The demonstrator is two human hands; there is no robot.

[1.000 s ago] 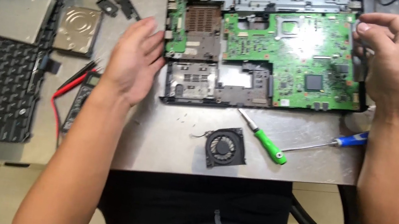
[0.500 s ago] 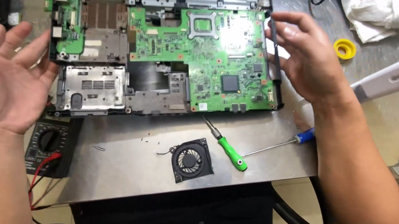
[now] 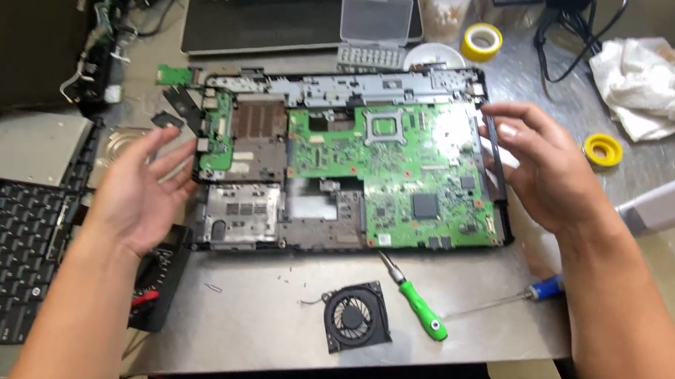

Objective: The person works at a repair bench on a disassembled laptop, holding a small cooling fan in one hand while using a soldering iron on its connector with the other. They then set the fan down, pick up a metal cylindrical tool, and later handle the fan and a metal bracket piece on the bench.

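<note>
L hand [image 3: 139, 195] now nearer laptop base [image 3: 359, 166].

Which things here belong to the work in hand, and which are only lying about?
In hand:
- opened laptop base with green circuit board
- left hand, open beside the base
- right hand, at its right edge

Lying about:
- cooling fan
- green screwdriver
- blue screwdriver
- loose keyboard
- yellow tape roll
- white cloth

The opened laptop base [image 3: 357, 175] lies mid-table; fan [image 3: 356, 317] and screwdriver [image 3: 418, 304] before it; keyboard [image 3: 2, 255] left.
</note>
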